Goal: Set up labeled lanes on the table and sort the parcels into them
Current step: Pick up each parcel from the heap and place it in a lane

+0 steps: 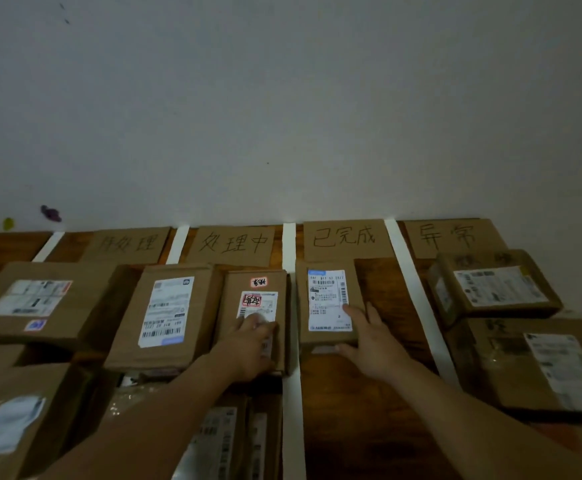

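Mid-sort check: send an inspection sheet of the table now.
Surface: dark wooden table, split into lanes by white tape strips.
Job's things: four handwritten brown cardboard lane cards along the wall; brown cardboard parcels with white shipping labels in all four lanes, just one in the third.
Clutter: something shiny between near-left parcels, too dark to identify.
Grippers: left hand rests on a small red-marked parcel in the second lane; right hand touches the third-lane parcel.
Cables: nothing seen.
Surroundings: plain pale wall, small coloured marks at left.

Your left hand lies palm down with fingers together, while your right hand rests flat, fingers straight, thumb spread leftward.
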A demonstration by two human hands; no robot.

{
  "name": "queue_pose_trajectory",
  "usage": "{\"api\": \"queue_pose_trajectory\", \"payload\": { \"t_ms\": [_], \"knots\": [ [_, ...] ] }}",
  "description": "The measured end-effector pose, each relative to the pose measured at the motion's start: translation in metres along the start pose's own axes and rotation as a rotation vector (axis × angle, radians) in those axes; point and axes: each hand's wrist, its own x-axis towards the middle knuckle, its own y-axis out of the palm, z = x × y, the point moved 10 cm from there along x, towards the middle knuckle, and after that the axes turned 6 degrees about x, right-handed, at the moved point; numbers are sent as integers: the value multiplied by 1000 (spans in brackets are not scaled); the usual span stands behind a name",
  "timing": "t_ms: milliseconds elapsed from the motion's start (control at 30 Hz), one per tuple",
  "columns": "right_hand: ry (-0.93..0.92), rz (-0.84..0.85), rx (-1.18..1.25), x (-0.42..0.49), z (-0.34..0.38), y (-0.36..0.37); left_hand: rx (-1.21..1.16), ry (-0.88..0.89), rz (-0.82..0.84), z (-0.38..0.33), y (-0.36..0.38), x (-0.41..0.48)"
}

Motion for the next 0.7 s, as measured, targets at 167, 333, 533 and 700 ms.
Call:
{"api": "queue_pose_trajectory", "payload": {
  "t_ms": [167, 333, 533, 700],
  "knots": [
    [7, 39, -161, -7, 18, -14, -174, -3, 10, 2, -29, -15],
    [-184, -117, -136, -22, 126, -30, -258, 37, -255, 31, -104, -71],
    [-397, -92, -201, -63, 302, 31, -197, -115, -397, 154, -139, -186],
    [-481, -19, -145, -104, 427, 118, -228, -336, -407, 302, -122, -300]
  ]
}}
